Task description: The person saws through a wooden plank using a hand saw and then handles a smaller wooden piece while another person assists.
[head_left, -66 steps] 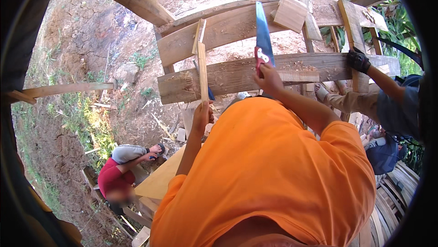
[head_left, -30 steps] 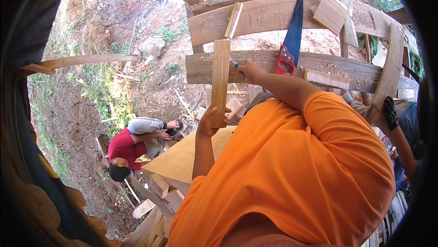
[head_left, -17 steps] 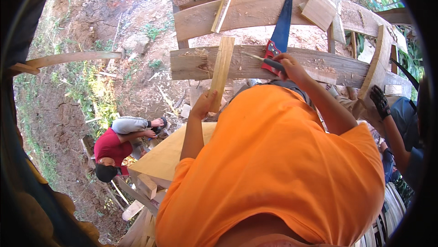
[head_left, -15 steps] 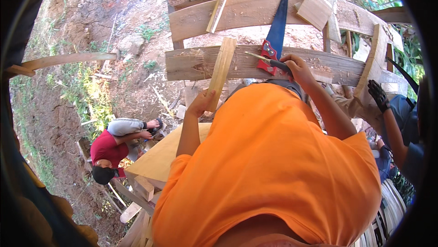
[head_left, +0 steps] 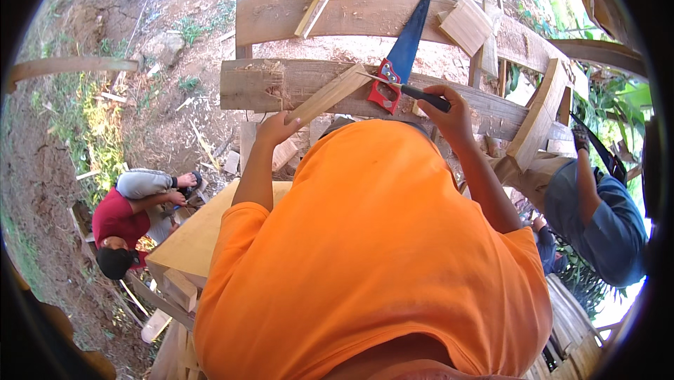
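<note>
My left hand (head_left: 276,129) is closed around the lower end of a narrow wooden strip (head_left: 328,95), which slants up to the right over the near bench plank (head_left: 246,85). My right hand (head_left: 450,119) grips the black handle of a narrow metal-bladed tool (head_left: 425,97); the blade is too thin to tell its exact kind. Its tip meets or overlaps the strip's far end; contact is unclear. The blade crosses above the red handle of a blue handsaw (head_left: 407,43), which lies across the planks.
A square wood block (head_left: 466,25) and a short wood piece (head_left: 314,11) rest on the far plank (head_left: 379,11). A person in red (head_left: 123,220) crouches at left by a yellowish board (head_left: 203,232). Another person in blue (head_left: 586,204) stands at right behind a wooden post (head_left: 539,117).
The strip has tilted further to the right, and the tool's tip has come to its far end. My right hand has turned the tool. The whole view has shifted somewhat.
</note>
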The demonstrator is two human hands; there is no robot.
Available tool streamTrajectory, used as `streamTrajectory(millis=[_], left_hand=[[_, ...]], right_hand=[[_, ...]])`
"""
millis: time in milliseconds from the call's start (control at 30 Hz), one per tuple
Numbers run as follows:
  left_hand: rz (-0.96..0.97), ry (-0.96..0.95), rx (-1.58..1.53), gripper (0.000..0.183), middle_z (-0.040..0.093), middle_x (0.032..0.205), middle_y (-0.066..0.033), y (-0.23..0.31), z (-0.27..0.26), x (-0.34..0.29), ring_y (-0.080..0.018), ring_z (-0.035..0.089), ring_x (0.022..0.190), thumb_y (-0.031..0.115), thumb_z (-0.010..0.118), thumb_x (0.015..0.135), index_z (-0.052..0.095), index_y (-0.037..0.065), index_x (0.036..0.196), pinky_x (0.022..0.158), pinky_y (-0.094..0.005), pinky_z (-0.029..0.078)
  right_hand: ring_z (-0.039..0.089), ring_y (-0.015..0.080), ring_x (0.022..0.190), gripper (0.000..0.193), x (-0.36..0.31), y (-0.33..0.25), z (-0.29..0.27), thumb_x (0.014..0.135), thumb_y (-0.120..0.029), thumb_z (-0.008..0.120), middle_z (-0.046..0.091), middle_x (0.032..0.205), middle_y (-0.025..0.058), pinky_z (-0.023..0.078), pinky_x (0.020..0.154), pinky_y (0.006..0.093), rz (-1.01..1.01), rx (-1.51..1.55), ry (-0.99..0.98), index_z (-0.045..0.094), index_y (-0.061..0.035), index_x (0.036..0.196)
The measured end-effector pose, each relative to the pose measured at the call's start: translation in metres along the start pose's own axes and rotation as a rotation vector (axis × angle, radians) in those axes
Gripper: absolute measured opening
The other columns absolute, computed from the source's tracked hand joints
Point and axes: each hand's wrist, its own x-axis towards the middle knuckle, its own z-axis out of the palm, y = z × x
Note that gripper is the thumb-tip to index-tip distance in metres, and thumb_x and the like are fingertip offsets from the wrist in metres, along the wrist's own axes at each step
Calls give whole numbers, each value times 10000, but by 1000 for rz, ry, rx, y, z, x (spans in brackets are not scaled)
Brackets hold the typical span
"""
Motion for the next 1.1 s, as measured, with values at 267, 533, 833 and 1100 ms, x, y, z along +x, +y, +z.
streamTrajectory(millis=[267, 533, 833, 1100], left_hand=[[-53, 131, 43, 657, 724, 1110, -193, 22, 2, -27, -373, 688, 1062, 625, 636, 879, 654, 61, 1218, 903, -497, 530], [-90, 168, 28, 645, 715, 1120, -177, 16, 14, -25, -375, 693, 1059, 617, 663, 854, 634, 122, 1266, 885, -516, 548], [-89, 110, 13, 654, 719, 1106, -189, 18, 15, -24, -384, 696, 1058, 637, 645, 867, 632, 108, 1252, 872, -518, 550], [-84, -89, -48, 720, 729, 1063, -211, 23, 26, -24, -385, 706, 1032, 658, 527, 937, 623, 20, 1256, 866, -499, 549]], right_hand=[[696, 220, 871, 239, 43, -13, 67, 819, -128, 806, 688, 970, 117, 555, 799, 336, -228, -202, -140, 732, -74, 1040], [640, 259, 827, 197, 53, -19, 88, 785, -109, 791, 621, 943, 107, 536, 754, 373, -368, -292, -149, 742, -91, 974], [623, 277, 811, 193, 55, -21, 91, 760, -118, 791, 615, 916, 110, 520, 750, 387, -374, -279, -143, 733, -89, 942], [635, 266, 838, 190, 56, -30, 82, 769, -119, 774, 610, 936, 113, 510, 746, 361, -296, -313, -217, 723, -66, 944]])
